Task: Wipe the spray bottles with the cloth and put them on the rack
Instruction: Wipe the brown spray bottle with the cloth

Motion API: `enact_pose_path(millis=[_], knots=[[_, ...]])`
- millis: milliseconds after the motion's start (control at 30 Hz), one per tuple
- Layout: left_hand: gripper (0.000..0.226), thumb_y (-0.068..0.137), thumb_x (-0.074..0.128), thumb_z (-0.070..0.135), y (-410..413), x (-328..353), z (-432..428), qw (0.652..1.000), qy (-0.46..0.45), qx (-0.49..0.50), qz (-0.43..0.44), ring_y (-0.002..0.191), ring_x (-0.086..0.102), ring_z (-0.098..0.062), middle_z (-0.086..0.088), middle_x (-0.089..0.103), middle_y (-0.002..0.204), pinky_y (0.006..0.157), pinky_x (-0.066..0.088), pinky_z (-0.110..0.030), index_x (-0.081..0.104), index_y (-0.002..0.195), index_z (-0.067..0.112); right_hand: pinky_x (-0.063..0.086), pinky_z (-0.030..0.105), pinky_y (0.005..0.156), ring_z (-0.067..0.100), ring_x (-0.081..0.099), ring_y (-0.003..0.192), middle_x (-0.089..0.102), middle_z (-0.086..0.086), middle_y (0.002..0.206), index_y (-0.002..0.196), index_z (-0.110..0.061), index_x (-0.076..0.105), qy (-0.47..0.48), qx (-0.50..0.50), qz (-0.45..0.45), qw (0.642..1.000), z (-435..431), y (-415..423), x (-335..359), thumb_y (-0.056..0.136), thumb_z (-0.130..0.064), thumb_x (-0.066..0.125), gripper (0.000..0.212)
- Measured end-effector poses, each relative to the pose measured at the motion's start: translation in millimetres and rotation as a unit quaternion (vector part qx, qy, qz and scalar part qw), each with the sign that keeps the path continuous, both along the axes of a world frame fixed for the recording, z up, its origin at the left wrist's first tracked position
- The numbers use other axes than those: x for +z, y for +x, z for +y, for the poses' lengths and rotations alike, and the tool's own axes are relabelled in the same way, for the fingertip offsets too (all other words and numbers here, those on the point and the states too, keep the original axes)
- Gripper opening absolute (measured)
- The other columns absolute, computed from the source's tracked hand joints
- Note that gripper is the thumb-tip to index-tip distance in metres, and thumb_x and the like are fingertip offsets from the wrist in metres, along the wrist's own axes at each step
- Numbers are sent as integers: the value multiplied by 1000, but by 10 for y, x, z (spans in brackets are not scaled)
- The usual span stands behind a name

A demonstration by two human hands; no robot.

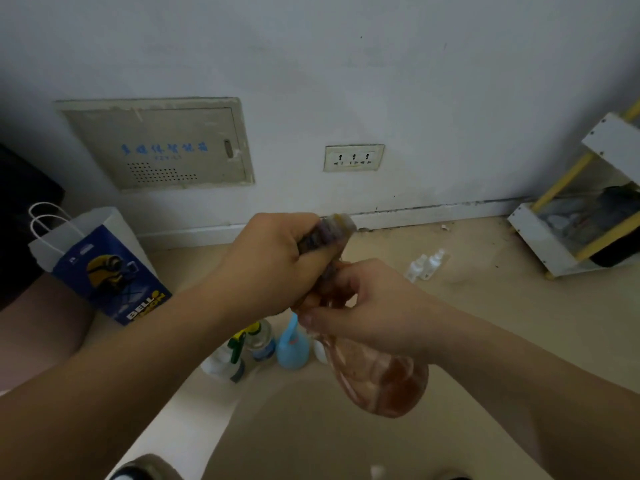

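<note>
Now | left hand (273,261) grips cloth (334,228) | right hand (370,306) pinches pink bottle (384,382) | blue bottle (292,349) beneath

clear glossy plastic spray bottle (381,375)

Two hands work on a pink bottle above the floor.

The left hand (273,261) grips what looks like a striped cloth (332,230) around the top of the pink bottle (384,382), and the right hand (374,306) holds its neck. Below stand a blue bottle (292,348) and other bottles (242,351). The rack (540,237) stands at right.
</note>
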State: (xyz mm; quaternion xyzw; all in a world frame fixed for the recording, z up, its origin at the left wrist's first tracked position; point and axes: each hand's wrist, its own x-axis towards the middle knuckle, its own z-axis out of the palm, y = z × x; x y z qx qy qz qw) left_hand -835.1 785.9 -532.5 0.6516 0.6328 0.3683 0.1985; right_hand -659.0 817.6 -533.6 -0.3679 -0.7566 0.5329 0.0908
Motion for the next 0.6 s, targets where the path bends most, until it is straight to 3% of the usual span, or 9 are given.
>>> enact_pose_path(millis=[67, 133, 200, 267, 333, 433, 500, 567, 600], knots=[[25, 94, 65, 43, 8, -5, -22, 994, 45, -29, 94, 61, 53, -6, 12, 57, 67, 54, 47, -30, 57, 72, 33, 54, 25, 68, 13, 66, 75, 68, -2, 81, 86, -12, 75, 24, -5, 4, 1000, -30, -23, 2, 90, -15, 77, 5], [9, 87, 60, 36, -5, -4, -52, 966, 90, -83, 228, 79, 52, -13, 10, 57, 91, 61, 48, -34, 64, 93, 31, 53, 28, 67, 6, 62, 74, 64, 0, 81, 89, -17, 68, 21, -7, 38, 999, -39, -34, 40, 90, -4, 73, 14], [32, 81, 54, 33, -21, -42, -78, 947, 107, -111, 280, 84, 53, -18, 5, 60, 97, 61, 45, -31, 69, 108, 25, 54, 32, 66, 8, 61, 76, 65, 11, 86, 93, -14, 63, 22, 8, 47, 999, -28, -18, 46, 89, 4, 70, 20], [24, 80, 50, 37, 25, -47, -96, 957, 111, -96, 249, 70, 54, -18, 10, 55, 77, 55, 39, -27, 67, 89, 22, 56, 43, 70, 13, 63, 76, 66, 13, 87, 92, -12, 66, 58, 19, 7, 998, -29, -11, 26, 89, -4, 72, 10], [22, 85, 51, 41, 81, -63, -87, 968, 96, -23, 230, 53, 42, -14, 15, 36, 59, 50, 30, -26, 46, 67, 28, 58, 49, 73, 20, 68, 80, 70, 5, 84, 88, -15, 72, 83, 25, -36, 996, -48, -22, -35, 89, -19, 75, 5], [44, 95, 53, 47, 136, -76, -31, 970, -5, 82, 231, 51, 41, -8, 9, 41, 54, 51, 36, -30, 37, 60, 28, 58, 39, 70, 15, 68, 78, 71, 0, 79, 81, -18, 74, 70, 11, -65, 995, -72, -74, -45, 88, -26, 76, 11], [44, 99, 52, 49, 157, -23, -29, 982, -50, 126, 131, 53, 55, -16, 1, 54, 54, 54, 50, -32, 51, 62, 26, 56, 30, 68, 7, 67, 74, 72, -3, 78, 77, -20, 75, 74, 12, -79, 994, -69, -97, -20, 87, -27, 75, 12], [38, 103, 52, 48, 160, 103, -22, 977, -75, 172, -105, 54, 67, -15, 0, 68, 60, 51, 56, -30, 65, 76, 25, 60, 25, 73, 5, 71, 75, 76, -2, 79, 81, -16, 80, 33, -3, -85, 996, -51, -86, 17, 87, -24, 76, 11], [33, 103, 51, 47, 143, 190, -11, 945, -69, 205, -246, 56, 71, -10, 7, 72, 63, 49, 56, -25, 67, 85, 25, 63, 28, 77, 8, 74, 78, 77, -1, 80, 83, -16, 82, 0, -14, -88, 996, -39, -69, 28, 86, -22, 78, 8]])
